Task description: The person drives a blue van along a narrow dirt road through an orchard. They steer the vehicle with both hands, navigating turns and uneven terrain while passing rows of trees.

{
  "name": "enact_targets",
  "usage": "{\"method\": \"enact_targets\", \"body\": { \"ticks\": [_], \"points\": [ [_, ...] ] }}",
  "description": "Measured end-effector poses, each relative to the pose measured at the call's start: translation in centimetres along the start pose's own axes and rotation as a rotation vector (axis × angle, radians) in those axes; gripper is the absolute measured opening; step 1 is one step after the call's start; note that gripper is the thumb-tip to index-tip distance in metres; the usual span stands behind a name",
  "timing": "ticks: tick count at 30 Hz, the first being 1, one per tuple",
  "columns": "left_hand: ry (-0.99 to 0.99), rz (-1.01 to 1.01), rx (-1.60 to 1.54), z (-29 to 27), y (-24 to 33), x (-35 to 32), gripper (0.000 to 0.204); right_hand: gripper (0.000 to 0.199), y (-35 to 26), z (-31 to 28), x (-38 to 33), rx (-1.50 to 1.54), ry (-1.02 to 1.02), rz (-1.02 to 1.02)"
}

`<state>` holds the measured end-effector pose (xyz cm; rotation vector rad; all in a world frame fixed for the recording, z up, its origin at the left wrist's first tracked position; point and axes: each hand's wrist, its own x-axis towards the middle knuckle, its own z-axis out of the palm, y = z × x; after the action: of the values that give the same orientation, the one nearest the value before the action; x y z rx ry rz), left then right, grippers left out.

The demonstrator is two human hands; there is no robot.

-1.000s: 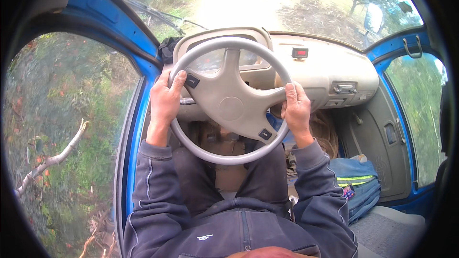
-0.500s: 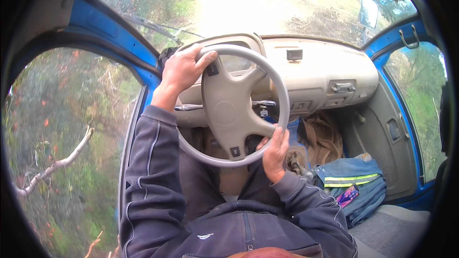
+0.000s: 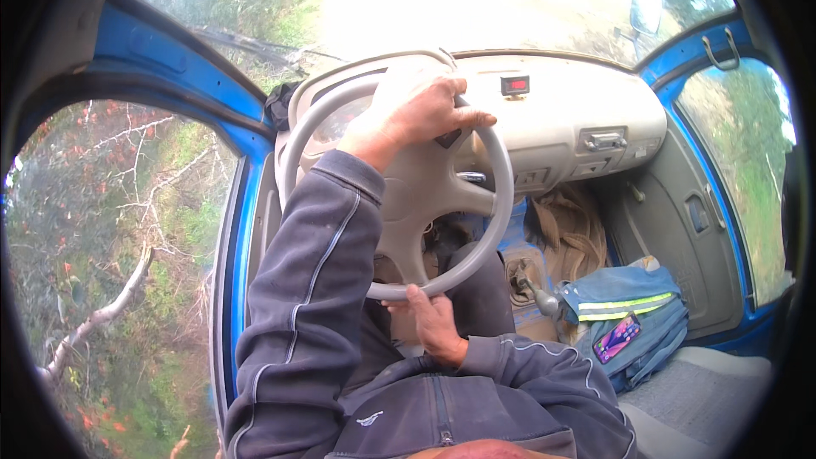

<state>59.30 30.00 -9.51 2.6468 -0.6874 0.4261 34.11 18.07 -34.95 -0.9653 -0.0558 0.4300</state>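
Note:
A beige-grey steering wheel (image 3: 399,200) fills the middle, its lower spokes turned toward the right and bottom. My left hand (image 3: 425,109) is closed over the upper right of the rim, thumb lying along the wheel toward the right. My left forearm reaches across the wheel's left part and hides some of it. At the bottom of the rim, my right hand (image 3: 437,328) grips with its thumb on the near side and its fingers partly hidden underneath. A stalk (image 3: 471,177) shows behind the wheel.
A gear lever (image 3: 546,301) rises right of my leg. On the passenger seat (image 3: 688,408) lie blue work clothes (image 3: 586,294) with a reflective band and a phone (image 3: 618,337). Brown cloth (image 3: 568,225) is in the footwell. Bare branches (image 3: 110,310) stand outside the left window.
The wheel has turned clockwise. My left hand has travelled rightward over the top with it; my right hand has shifted from the lower right to the bottom. A small dashboard display now glows red.

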Motion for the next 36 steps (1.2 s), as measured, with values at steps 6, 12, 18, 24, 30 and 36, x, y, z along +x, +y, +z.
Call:
{"method": "enact_targets", "body": {
  "ticks": [6, 12, 18, 24, 30, 36],
  "points": [
    [0.056, -0.253, 0.097, -5.6, -2.8, -4.9, 0.067, 0.034, -5.6, -3.6, 0.7, -0.3, 0.261, -0.229],
    [0.217, -0.477, -0.236, -6.1, -9.8, -13.5, 0.052, 0.032, -13.5, -4.3, 7.0, -0.178, 0.333, -0.384],
    [0.611, -0.63, -0.29, -1.8, -8.0, -20.2, 0.045, 0.041, -19.6, -3.8, 11.8, -0.635, 0.248, -0.529],
    [0.657, -0.789, -0.45, -0.2, -6.8, -23.0, 0.048, 0.045, -22.4, -2.0, 12.9, -0.714, 0.22, -0.448],
    [0.698, -0.802, -0.628, 0.5, -5.7, -24.2, 0.039, 0.05, -23.2, -2.1, 13.9, -0.771, 0.215, -0.441],
    [0.884, -0.785, -0.774, 4.6, -3.4, -26.4, 0.038, 0.062, -26.6, -0.7, 17.7, -1.168, 0.14, -0.6]
  ]
}}
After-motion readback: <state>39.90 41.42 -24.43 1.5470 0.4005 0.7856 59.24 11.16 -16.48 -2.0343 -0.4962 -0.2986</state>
